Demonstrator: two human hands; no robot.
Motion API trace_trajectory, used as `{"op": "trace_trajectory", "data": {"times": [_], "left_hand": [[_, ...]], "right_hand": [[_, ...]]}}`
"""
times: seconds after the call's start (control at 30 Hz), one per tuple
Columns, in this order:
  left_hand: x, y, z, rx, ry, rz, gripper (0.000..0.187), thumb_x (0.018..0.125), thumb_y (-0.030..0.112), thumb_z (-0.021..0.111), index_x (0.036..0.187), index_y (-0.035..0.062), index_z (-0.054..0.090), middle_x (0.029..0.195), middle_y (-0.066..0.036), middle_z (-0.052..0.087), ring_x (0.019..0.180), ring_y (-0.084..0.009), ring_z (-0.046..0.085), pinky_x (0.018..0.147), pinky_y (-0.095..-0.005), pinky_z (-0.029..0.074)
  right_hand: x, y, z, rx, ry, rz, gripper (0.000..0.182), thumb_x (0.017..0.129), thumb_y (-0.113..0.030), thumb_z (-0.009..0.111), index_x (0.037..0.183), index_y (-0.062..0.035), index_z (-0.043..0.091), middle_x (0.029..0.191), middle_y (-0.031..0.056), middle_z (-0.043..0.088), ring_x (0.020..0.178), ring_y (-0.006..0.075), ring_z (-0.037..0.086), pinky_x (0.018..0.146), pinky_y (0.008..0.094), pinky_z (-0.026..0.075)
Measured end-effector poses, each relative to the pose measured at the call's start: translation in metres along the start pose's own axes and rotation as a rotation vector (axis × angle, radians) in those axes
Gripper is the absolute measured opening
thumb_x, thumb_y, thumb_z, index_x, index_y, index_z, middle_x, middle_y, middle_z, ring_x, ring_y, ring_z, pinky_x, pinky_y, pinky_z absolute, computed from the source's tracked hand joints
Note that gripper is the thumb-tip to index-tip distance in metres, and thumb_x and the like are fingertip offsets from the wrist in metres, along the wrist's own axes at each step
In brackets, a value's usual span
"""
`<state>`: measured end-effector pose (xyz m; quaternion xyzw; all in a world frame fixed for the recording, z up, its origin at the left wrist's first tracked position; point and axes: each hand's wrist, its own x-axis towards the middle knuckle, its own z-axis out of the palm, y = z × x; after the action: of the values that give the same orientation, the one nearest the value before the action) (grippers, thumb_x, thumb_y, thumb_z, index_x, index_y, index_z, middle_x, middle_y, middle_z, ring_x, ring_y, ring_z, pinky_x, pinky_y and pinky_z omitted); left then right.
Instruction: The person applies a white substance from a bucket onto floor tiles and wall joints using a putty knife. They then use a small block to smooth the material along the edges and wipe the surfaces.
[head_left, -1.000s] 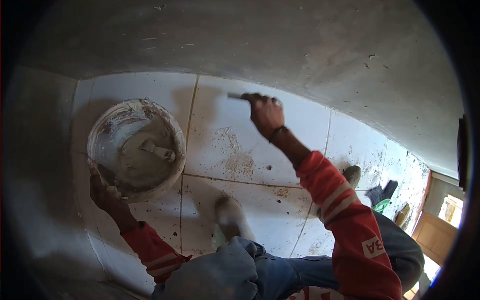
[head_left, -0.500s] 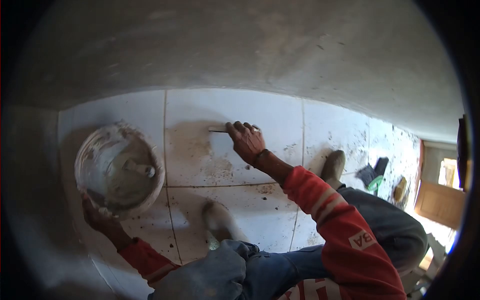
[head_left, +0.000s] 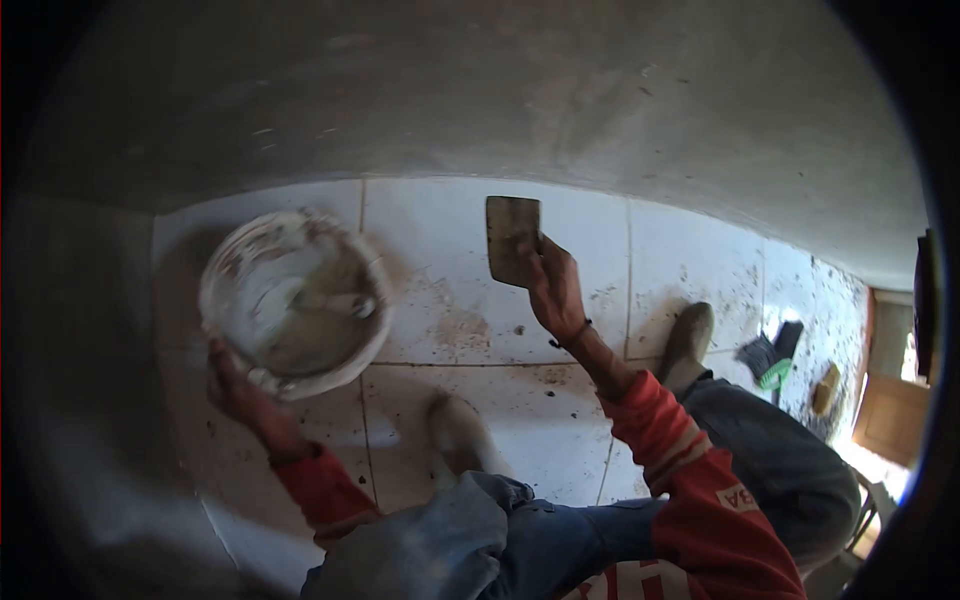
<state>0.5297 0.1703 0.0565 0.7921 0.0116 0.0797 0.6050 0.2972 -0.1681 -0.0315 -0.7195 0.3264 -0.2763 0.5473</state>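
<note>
My left hand (head_left: 245, 395) grips the near left rim of a round white bucket (head_left: 384, 318), its fingers partly hidden behind it. Grey paste (head_left: 310, 340) lies inside the bucket, with a tool (head_left: 340, 302) resting in it; only its pale handle end shows plainly. In my right hand (head_left: 556, 295) is a thin rectangular scraper plate (head_left: 507, 230), held by its right side with the broad face toward me. It is above the white tiles, right of the bucket and close to the wall.
A smooth grey wall (head_left: 450, 90) rises along the far side of the dirty tiled floor (head_left: 430, 275). My boots (head_left: 690, 335) stand on the tiles. Farther right lie a dark and green item (head_left: 775, 375) and a yellowish block (head_left: 827, 388), before a wooden door (head_left: 893, 410).
The scraper plate has turned from edge-on to face-on and risen, moving right with my right hand. My left hand has shifted the bucket right and toward the wall. The view has also moved slightly.
</note>
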Motion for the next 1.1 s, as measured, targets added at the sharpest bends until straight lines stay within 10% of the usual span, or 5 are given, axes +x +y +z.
{"op": "trace_trajectory", "data": {"times": [0.37,0.83,0.93,1.0,1.1], "left_hand": [[-0.073,0.083,0.118,-0.490,0.057,-0.213,0.045,0.099,0.024,0.064,0.128,-0.0098,0.061,0.126,-0.016,0.064,0.111,-0.0277,0.065,0.094,-0.0411,0.054],[-0.067,0.031,0.091,-0.451,-0.104,-0.243,0.053,0.101,0.032,0.060,0.138,-0.0068,0.057,0.139,-0.017,0.059,0.124,-0.0327,0.060,0.104,-0.0439,0.049],[-0.062,0.013,0.075,0.580,-0.197,0.866,0.055,0.101,0.032,0.061,0.139,-0.0060,0.056,0.139,-0.017,0.059,0.124,-0.0321,0.060,0.104,-0.0437,0.050],[-0.086,0.066,0.087,-0.321,-0.199,-0.167,0.053,0.103,0.034,0.058,0.136,-0.0070,0.058,0.138,-0.018,0.060,0.121,-0.0299,0.061,0.100,-0.0423,0.051],[-0.085,0.072,0.083,-0.328,-0.236,-0.229,0.052,0.103,0.033,0.058,0.136,-0.0069,0.059,0.136,-0.018,0.060,0.120,-0.0296,0.062,0.101,-0.0411,0.051]], "right_hand": [[-0.055,-0.058,0.036,-0.385,0.175,-0.536,0.065,0.075,0.006,0.063,0.136,-0.0147,0.067,0.112,0.0126,0.065,0.102,0.0326,0.062,0.088,0.0460,0.049],[0.029,-0.045,-0.253,-1.241,-0.261,-0.198,0.025,0.089,-0.005,0.055,0.110,-0.0030,0.070,0.115,0.0152,0.069,0.105,0.0364,0.065,0.098,0.0444,0.052],[0.003,-0.158,-0.349,-1.615,-0.449,-0.355,0.030,0.098,-0.012,0.056,0.126,-0.0036,0.064,0.125,0.0116,0.067,0.113,0.0311,0.061,0.102,0.0444,0.050],[-0.034,-0.230,-0.387,-1.680,-0.452,-0.287,0.028,0.101,-0.013,0.060,0.128,-0.0040,0.063,0.124,0.0115,0.067,0.111,0.0295,0.062,0.101,0.0425,0.050],[-0.076,-0.275,-0.427,-1.652,-0.291,-0.332,0.030,0.101,-0.012,0.060,0.130,-0.0043,0.061,0.108,0.0150,0.070,0.102,0.0294,0.065,0.095,0.0445,0.053]]}}
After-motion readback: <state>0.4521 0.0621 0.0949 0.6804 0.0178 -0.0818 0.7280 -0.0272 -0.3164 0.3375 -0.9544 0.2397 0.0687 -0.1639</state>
